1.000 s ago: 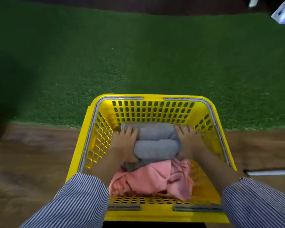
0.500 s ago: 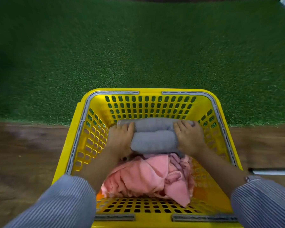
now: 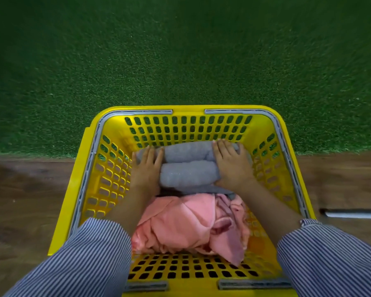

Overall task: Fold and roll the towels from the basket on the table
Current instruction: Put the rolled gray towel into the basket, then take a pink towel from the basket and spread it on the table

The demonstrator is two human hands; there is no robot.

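While both arms reach into the yellow basket (image 3: pixel 107 116), the left hand (image 3: pixel 145 170) and right hand (image 3: pixel 234 166) press flat, fingers straight, against opposite ends of the two rolled grey towels (image 3: pixel 189 166) at the basket's far wall; neither grip curls closed. A crumpled pink towel (image 3: pixel 186 224) fills the basket's near half. Green turf mat (image 3: pixel 180 56) lies beyond the basket, which rests on the wooden surface (image 3: pixel 26 200).

Basket walls (image 3: pixel 107 176) seemingly close beside hands.
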